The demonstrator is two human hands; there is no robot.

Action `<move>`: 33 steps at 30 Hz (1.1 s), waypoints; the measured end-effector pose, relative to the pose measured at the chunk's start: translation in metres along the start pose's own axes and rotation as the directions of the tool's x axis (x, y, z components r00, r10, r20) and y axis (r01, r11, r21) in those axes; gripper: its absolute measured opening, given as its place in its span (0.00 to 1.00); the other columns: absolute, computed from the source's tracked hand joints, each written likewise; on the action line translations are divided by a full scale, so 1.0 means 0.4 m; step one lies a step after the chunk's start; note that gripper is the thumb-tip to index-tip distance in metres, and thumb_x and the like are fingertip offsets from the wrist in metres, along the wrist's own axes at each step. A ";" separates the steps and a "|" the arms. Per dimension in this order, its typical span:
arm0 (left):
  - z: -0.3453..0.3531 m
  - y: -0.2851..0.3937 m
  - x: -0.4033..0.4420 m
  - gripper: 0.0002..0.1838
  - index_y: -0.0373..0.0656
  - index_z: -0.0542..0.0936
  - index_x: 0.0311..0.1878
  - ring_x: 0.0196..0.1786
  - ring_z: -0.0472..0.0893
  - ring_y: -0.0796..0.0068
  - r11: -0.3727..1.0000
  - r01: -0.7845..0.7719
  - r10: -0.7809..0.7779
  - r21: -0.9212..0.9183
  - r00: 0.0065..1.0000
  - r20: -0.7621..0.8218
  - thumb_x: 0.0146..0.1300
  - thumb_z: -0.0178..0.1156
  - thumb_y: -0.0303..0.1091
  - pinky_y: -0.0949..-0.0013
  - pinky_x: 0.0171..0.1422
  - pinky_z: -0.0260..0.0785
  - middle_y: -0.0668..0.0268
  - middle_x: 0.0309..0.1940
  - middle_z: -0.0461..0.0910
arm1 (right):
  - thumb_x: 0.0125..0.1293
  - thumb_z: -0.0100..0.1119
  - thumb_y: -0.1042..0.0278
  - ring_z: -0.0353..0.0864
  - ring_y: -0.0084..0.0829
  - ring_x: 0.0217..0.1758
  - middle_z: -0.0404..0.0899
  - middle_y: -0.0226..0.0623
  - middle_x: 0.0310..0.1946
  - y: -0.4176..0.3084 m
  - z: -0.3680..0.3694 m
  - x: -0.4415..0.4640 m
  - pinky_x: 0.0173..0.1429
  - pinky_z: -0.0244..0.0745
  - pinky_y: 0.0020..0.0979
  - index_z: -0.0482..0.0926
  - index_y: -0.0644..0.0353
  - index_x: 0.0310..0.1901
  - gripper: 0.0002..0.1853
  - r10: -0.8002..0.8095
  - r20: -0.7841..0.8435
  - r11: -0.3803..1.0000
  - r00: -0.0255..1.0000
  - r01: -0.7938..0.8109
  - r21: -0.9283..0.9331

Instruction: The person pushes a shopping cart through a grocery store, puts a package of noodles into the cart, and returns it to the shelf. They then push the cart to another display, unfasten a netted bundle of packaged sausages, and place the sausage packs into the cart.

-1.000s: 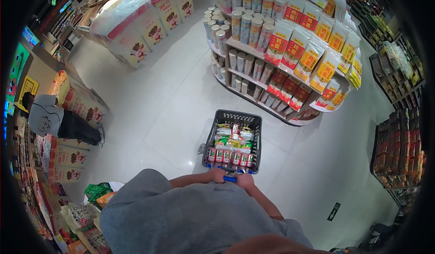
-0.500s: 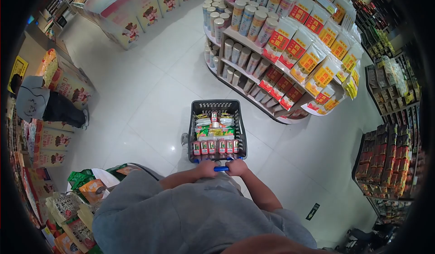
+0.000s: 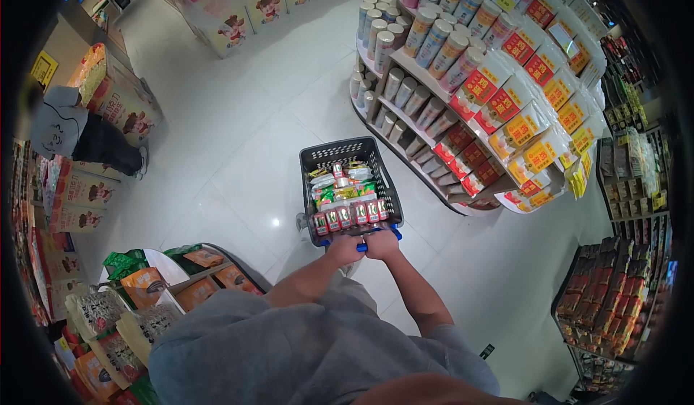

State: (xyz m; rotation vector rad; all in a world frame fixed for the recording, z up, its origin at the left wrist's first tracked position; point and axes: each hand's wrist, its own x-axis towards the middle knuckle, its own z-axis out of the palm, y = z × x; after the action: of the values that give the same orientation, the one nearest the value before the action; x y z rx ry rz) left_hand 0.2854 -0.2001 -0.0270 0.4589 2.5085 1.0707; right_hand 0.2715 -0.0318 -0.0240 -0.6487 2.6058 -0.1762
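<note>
Head view: blue handle (image 3: 362,247) mostly hidden

The left grip (image 3: 343,250) and right grip (image 3: 382,244) are wrapped side by side round the blue handle (image 3: 362,247) of a black basket (image 3: 335,152); inside, red cans (image 3: 345,218) line the near end, with packets (image 3: 368,188) beyond; ahead to the right stand curved shelves (image 3: 419,77) of canisters (image 3: 444,54) and red and yellow bags (image 3: 533,159); far left, a person in grey (image 3: 59,125) stands near a printed display (image 3: 124,116)

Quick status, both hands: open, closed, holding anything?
Left hand: closed, holding the blue handle at the near end of the black basket.
Right hand: closed, holding the same handle, beside the left.
</note>
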 end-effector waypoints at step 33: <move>-0.447 -0.279 0.502 0.10 0.48 0.83 0.32 0.36 0.83 0.50 0.992 0.096 -0.097 -0.081 0.995 -0.011 0.52 0.59 0.42 0.51 0.44 0.75 0.54 0.29 0.83 | 0.46 0.59 0.57 0.85 0.41 0.31 0.84 0.38 0.26 0.080 -0.336 0.704 0.37 0.79 0.41 0.83 0.50 0.31 0.11 -0.010 0.074 0.994 0.997 0.018 -0.112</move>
State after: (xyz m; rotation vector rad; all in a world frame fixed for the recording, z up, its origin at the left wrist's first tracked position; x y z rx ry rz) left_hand 0.0111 -0.2970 -0.0369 0.3042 2.4628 1.1368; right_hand -0.0249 -0.1344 -0.0217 -0.6995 2.5550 -0.0093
